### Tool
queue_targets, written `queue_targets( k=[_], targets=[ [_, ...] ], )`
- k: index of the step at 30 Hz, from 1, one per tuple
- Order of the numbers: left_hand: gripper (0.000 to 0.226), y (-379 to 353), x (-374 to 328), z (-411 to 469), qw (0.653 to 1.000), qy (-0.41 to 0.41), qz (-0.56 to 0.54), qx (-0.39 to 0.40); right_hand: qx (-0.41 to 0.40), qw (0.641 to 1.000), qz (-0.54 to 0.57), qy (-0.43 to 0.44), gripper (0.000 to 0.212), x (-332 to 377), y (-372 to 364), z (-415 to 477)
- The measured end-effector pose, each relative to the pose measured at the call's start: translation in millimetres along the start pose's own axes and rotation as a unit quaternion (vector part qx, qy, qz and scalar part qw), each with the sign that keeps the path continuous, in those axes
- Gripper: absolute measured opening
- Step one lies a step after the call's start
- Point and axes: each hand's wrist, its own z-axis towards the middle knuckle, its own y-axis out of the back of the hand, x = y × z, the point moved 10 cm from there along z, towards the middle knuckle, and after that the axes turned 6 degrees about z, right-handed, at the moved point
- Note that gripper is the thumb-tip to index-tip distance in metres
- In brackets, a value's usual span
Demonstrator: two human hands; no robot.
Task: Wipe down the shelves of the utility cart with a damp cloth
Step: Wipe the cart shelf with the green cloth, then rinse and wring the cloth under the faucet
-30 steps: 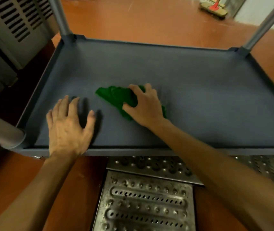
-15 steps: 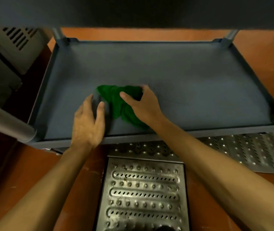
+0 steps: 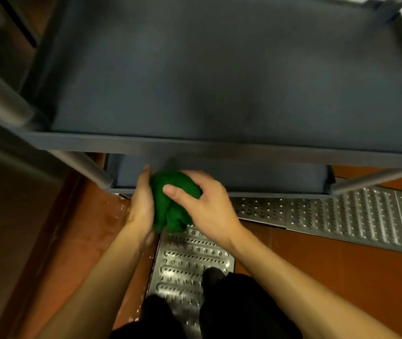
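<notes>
Cloth [image 3: 173, 199] bunched in two hands, held just in front of the lower shelf [image 3: 256, 177] of the utility cart [image 3: 195, 145].
Dark green, nubby and crumpled into a wad, it is judged soft, light and limp, and best taken as a whole bundle. The grip is closed on it from both sides: the left hand [image 3: 141, 206] is cupped against it, the right hand [image 3: 207, 206] wrapped over it.

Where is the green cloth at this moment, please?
In the head view the green cloth sits left of centre, bunched between the left hand and right hand, at the front edge of the lower shelf, above the metal floor grate.
</notes>
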Motion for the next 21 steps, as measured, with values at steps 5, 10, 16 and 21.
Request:
queue_targets(
  k=[5,10,16,21],
  targets=[
    [0.070,-6.3,-39.2,-104.0,0.995,0.028,-0.091,0.029,0.016,1.000,0.023,0.008,0.025,110.3,5.2,-50.4],
    [0.064,-29.9,-94.1,-206.2,0.976,0.040,-0.193,0.088,0.037,0.997,0.052,0.040,0.021,244.4,16.4,-88.5],
    [0.066,-65.4,-184.6,-317.4,0.957,0.034,-0.264,0.112,0.005,0.976,0.217,0.026,0.022,359.6,44.4,-105.3],
    [0.051,-61.1,-255.5,-383.9,0.968,-0.022,-0.240,0.070,-0.007,0.977,0.201,0.063,0.036,438.4,59.1,-109.1]
  ],
)
